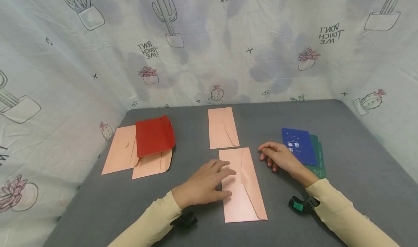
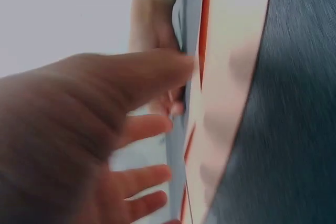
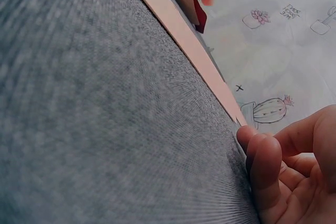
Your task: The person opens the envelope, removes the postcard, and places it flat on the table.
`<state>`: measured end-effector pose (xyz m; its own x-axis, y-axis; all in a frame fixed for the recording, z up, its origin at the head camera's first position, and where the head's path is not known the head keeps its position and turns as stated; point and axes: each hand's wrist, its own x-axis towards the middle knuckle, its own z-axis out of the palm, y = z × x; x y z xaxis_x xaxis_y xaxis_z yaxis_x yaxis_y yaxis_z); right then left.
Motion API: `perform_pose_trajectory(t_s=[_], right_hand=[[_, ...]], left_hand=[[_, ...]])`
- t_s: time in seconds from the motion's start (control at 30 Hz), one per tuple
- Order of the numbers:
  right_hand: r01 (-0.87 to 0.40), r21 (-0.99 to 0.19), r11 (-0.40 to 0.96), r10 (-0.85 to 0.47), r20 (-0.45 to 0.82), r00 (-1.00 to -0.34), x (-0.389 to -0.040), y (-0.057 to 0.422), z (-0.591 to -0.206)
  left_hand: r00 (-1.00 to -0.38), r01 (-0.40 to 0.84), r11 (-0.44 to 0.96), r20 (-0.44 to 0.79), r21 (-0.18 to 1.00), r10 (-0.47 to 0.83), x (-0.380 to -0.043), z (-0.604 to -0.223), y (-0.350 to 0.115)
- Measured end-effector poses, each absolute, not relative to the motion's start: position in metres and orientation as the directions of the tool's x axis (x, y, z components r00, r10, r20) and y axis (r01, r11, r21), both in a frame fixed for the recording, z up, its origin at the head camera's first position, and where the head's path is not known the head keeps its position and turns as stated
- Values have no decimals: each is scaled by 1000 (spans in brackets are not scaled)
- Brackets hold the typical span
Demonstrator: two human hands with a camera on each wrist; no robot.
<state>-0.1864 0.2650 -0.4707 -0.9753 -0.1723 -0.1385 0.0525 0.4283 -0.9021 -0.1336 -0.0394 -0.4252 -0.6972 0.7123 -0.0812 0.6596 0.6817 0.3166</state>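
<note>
A long pink envelope (image 1: 235,203) lies flat in the middle of the grey table, its flap on the right side. Over its left part hovers my left hand (image 1: 205,183), fingers spread and holding nothing; in the left wrist view that hand (image 2: 105,114) is blurred beside the envelope's edge (image 2: 226,98). My right hand (image 1: 282,158) is to the right of the envelope, fingers loosely bent with nothing in them. In the right wrist view its fingertips (image 3: 265,156) are close to the tabletop. Just past this hand lies a blue card (image 1: 302,145) on green cards (image 1: 318,172).
Another pink envelope (image 1: 222,127) lies farther back. At the left, a red envelope (image 1: 153,138) rests across pink envelopes (image 1: 119,152). A printed curtain (image 1: 209,51) hangs behind the grey table (image 1: 196,127). Each wrist wears a black strap (image 1: 305,203).
</note>
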Motion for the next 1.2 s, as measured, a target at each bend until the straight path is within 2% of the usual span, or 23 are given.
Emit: perform_pose_trajectory(t_s=[0.13, 0.23, 0.37, 0.47, 0.57, 0.73, 0.87, 1.0, 1.2], right_hand=[[42, -906, 422, -177, -128, -976, -185, 265, -468], [44, -903, 427, -172, -129, -976, -184, 264, -468], [37, -894, 446, -175, -128, -976, -183, 262, -468], [-9, -872, 489, -208, -107, -972, -181, 260, -467], [-113, -813, 571, -277, -61, -959, -178, 255, -465], [-328, -627, 707, -413, 10, -911, -163, 238, -458], [-439, -473, 764, -484, 29, -874, -149, 226, -454], [-469, -406, 785, -515, -7, -857, -138, 217, -452], [-475, -384, 792, -519, -12, -855, -131, 208, -454]], left_hand=[[-632, 742, 656, -180, 138, 754, -124, -423, -26], [-626, 763, 645, -201, 45, 754, -121, -422, -17], [-637, 762, 648, -201, -13, 744, -120, -421, -12], [-638, 761, 648, -209, -25, 741, -120, -420, -12], [-634, 766, 642, -215, -40, 743, -121, -421, -13], [-618, 782, 620, -210, -60, 758, -122, -420, -14], [-609, 790, 611, -207, -62, 766, -124, -419, -13], [-604, 792, 609, -209, -47, 769, -125, -419, -14], [-608, 786, 617, -204, -22, 767, -124, -422, -16]])
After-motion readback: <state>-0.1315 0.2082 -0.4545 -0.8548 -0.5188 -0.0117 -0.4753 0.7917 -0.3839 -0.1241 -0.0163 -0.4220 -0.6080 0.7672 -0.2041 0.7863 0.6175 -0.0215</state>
